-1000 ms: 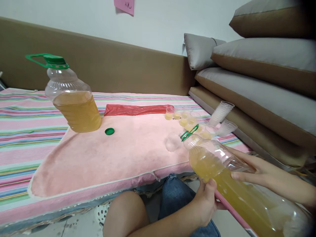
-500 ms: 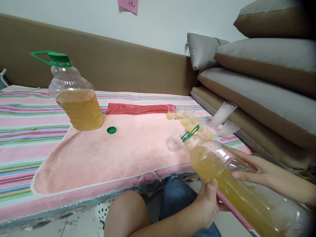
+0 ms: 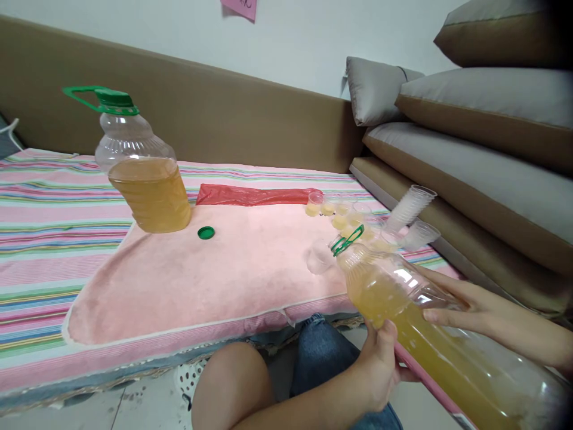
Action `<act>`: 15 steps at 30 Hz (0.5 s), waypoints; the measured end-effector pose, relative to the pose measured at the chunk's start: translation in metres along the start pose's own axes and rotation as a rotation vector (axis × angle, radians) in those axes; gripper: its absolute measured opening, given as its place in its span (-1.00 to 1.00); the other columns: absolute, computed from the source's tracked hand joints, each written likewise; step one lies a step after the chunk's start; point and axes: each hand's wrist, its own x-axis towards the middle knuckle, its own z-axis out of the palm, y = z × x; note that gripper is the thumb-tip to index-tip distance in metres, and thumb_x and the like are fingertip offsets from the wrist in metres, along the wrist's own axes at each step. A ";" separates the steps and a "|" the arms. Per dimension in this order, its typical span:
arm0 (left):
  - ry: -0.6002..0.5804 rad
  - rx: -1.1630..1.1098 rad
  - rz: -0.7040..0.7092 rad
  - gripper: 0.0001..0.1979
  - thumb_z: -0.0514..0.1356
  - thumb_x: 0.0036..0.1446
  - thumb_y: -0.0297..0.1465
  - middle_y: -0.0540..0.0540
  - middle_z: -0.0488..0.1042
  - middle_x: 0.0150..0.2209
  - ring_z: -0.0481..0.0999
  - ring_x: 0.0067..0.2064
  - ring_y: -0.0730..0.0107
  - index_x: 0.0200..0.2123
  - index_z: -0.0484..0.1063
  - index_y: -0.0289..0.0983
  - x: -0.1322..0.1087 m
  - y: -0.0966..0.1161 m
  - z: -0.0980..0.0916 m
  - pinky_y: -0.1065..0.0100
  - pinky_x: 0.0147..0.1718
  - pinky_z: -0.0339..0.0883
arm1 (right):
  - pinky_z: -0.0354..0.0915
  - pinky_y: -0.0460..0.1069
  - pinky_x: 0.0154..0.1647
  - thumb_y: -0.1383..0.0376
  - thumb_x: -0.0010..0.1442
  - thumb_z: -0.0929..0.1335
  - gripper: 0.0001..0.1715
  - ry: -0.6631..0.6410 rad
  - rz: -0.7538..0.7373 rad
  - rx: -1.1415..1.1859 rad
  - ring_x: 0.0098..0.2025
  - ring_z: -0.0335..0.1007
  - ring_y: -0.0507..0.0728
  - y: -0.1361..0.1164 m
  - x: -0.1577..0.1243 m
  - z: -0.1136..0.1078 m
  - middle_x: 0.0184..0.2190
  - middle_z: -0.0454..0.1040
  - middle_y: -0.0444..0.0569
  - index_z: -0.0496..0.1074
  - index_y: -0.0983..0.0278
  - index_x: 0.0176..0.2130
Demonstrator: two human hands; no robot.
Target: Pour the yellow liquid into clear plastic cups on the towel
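Observation:
A large clear bottle (image 3: 403, 310) of yellow liquid lies tilted at the lower right, its uncapped neck with a green ring pointing left. My left hand (image 3: 380, 364) grips it from below, and my right hand (image 3: 465, 307) wraps round its upper side. The mouth hangs by an empty clear cup (image 3: 319, 257) on the pink cloth (image 3: 224, 275). Behind the neck, several small cups (image 3: 340, 221) hold yellow liquid. Partly hidden by the bottle, two stacks of clear cups (image 3: 410, 206) lean to the right of them.
At the left stands a second large bottle (image 3: 154, 194) with a green cap and handle. A loose green cap (image 3: 206, 233) lies beside it. A red plastic bag (image 3: 255, 195) stretches along the cloth's back edge. Grey and brown cushions (image 3: 470, 149) are piled at the right.
The view has shifted slightly, so the bed and its objects appear a little further right and mostly higher. Both hands still hold the tilted bottle in nearly the same pose.

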 end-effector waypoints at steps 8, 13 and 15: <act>-0.051 0.084 0.025 -0.04 0.17 -0.17 0.31 -0.33 0.33 0.24 0.41 0.19 -0.17 0.19 0.28 -0.16 0.003 -0.004 -0.005 -0.23 0.11 0.27 | 0.10 0.18 0.35 0.00 0.10 0.45 -0.10 -0.007 0.013 0.014 0.37 0.09 0.36 0.007 0.002 -0.003 0.35 0.19 -0.19 0.15 -0.03 0.34; -0.061 0.074 0.034 -0.05 0.16 -0.13 0.29 -0.34 0.36 0.20 0.43 0.17 -0.17 0.22 0.24 -0.15 0.004 -0.007 -0.007 -0.25 0.08 0.30 | 0.00 0.12 0.39 0.00 0.11 0.45 -0.06 -0.022 0.040 0.016 0.41 -0.01 0.26 0.012 0.003 -0.004 0.40 0.08 -0.32 0.05 -0.12 0.36; -0.066 0.082 0.028 -0.04 0.15 -0.15 0.31 -0.35 0.36 0.20 0.43 0.16 -0.18 0.20 0.26 -0.17 0.004 -0.008 -0.008 -0.27 0.06 0.30 | -0.01 0.10 0.40 0.00 0.13 0.44 -0.05 -0.037 0.037 0.020 0.41 -0.02 0.24 0.013 0.003 -0.004 0.40 0.07 -0.33 0.01 -0.13 0.37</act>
